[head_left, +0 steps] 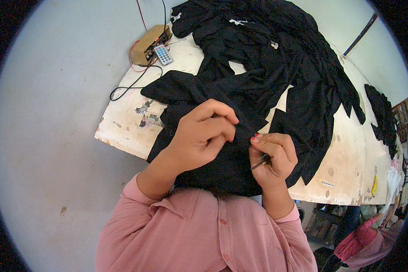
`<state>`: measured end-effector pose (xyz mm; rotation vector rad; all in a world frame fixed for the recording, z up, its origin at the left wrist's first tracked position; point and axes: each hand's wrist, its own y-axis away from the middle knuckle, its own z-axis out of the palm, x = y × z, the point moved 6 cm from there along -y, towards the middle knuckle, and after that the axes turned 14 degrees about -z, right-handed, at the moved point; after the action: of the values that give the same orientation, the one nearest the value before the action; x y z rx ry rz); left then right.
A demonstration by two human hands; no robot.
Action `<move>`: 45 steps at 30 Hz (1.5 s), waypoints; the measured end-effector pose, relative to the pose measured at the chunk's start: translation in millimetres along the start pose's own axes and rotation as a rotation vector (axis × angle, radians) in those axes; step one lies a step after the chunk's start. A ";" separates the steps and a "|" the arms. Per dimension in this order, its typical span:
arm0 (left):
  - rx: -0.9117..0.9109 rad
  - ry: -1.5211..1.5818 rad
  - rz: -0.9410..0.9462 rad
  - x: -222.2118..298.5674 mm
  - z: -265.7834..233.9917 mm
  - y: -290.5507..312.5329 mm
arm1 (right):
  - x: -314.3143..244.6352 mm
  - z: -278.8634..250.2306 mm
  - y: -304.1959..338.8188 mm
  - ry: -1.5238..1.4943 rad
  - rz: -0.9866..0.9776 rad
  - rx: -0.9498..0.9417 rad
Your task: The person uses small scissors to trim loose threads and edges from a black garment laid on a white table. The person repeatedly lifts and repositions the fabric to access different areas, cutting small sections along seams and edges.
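Observation:
Black cloth (222,172) lies over the table's front edge and against my body, below and between my hands. My left hand (201,131) is raised over it, fingers curled and tips drawn together; anything pinched there is too small to make out. Facing it, my right hand (274,156) has thumb and forefinger pressed together, with red on the nails. A slim dark pointed tool (260,162), perhaps small thread snips, is tucked across that palm under the curled fingers. Any thread between the hands does not show.
More black cloth pieces (294,59) are heaped across the pale wooden table (319,181), some with small white scraps. A brown box with wires (150,45) and a small remote control (163,54) sit at the far left. A yellow object (375,182) lies at right.

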<state>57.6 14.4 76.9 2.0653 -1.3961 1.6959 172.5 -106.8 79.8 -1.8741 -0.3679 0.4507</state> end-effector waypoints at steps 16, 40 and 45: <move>0.611 -0.774 -0.288 -65.3 -165.3 -90.0 | 105.9 -117.8 31.3 0.092 0.390 0.606; -0.590 1.384 -1.047 -84.4 120.5 17.4 | 51.0 -84.0 62.0 -0.044 0.380 0.110; -0.315 1.183 -1.029 -74.9 107.7 3.5 | 43.6 -95.8 66.0 0.065 0.533 -0.254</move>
<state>135.8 -10.8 -25.5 0.8722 -0.1198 1.5013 258.7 -187.6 41.5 -2.2286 0.1360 0.7220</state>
